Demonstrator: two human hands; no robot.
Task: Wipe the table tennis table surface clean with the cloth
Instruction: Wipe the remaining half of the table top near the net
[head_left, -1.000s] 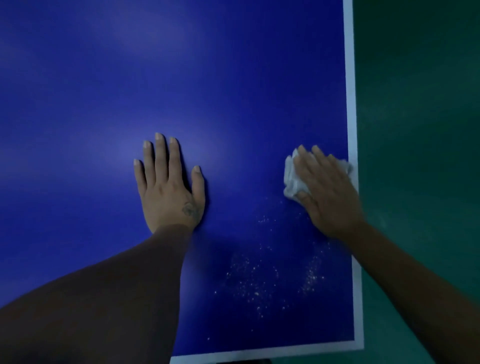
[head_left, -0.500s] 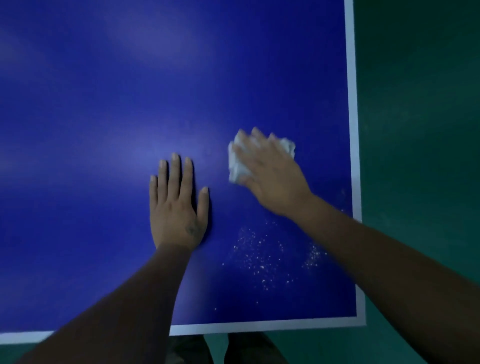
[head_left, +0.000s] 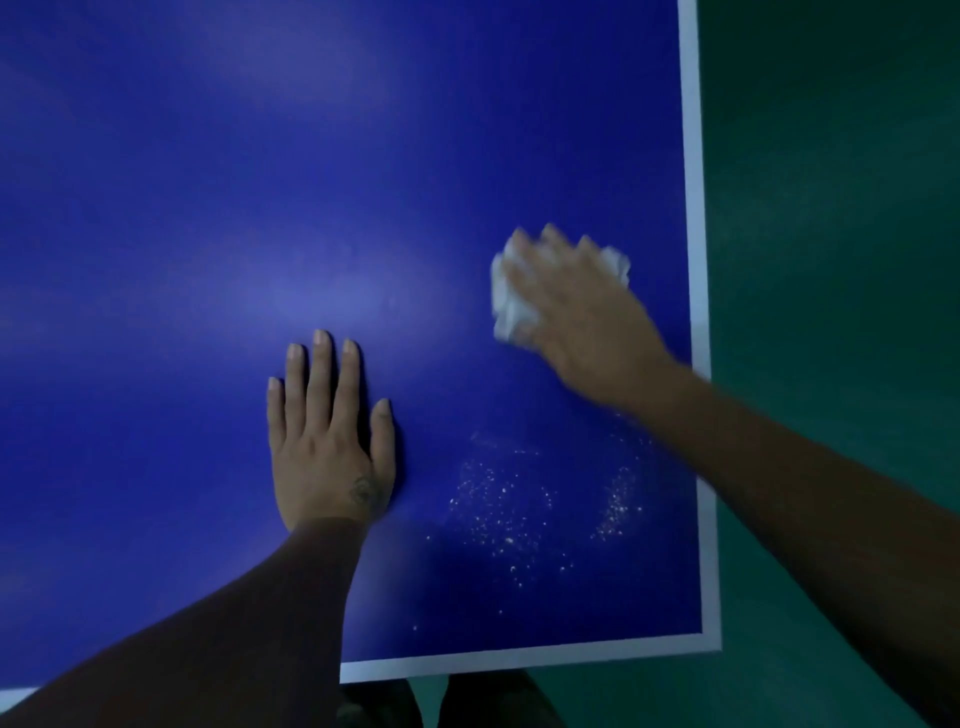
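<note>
The blue table tennis table (head_left: 363, 156) with a white border fills most of the view; its near right corner is at the lower right. My right hand (head_left: 576, 317) presses a crumpled white cloth (head_left: 506, 301) onto the surface near the right edge; the hand is blurred, and the cloth pokes out at its left and right sides. My left hand (head_left: 327, 441) lies flat on the table, fingers straight. A patch of pale crumbs (head_left: 535, 514) is scattered on the blue surface between the hands and the near edge.
Green floor (head_left: 831, 260) lies beyond the table's right edge and below its near edge. A person's dark shoes (head_left: 384, 706) show just under the near border.
My right hand has swept the cloth left toward the left hand and then back right toward the table's edge. The left hand stays flat; the view shifted.
</note>
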